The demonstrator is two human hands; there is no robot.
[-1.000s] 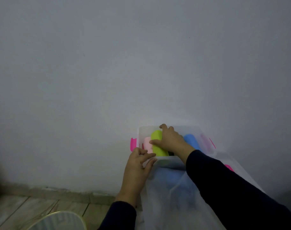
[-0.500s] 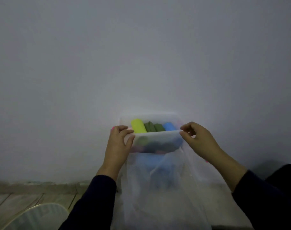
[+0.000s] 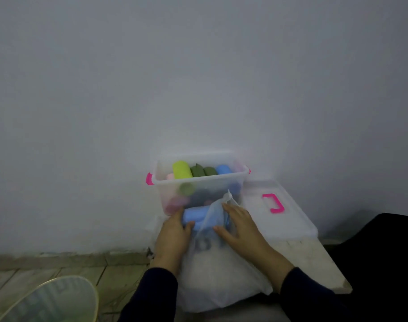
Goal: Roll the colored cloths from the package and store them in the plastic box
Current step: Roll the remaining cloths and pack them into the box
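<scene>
the left hand [image 3: 172, 231] is curling around the left end of a light blue cloth [image 3: 196, 217] at the mouth of the translucent package [image 3: 221, 275], thumb over the near edge, so it is grasping the cloth. the right hand [image 3: 239, 226] is lying flatter, fingers spread over the bag film and the cloth under it; whether it is pinching the plastic or only pressing on it, i cannot tell.

the plastic box [image 3: 198, 181] is sitting at 12 o'clock from the hands, just beyond them and against the wall, with a lime roll [image 3: 181, 169], two dark green rolls [image 3: 203, 171] and a blue roll [image 3: 223, 169] showing above its rim, and more colours blurring through its front wall. its lid [image 3: 277, 212], with a pink handle, is lying at 2 o'clock on the pale ledge.

the risks, as i am judging them: the thin film is likely clinging to the cloth, so a pull could be dragging the whole package forward into the box. the cloth is limp and could be unfolding or catching on the bag mouth as it is coming out. the box is looking nearly full, so another roll may be sitting proud and stopping the lid from closing
</scene>
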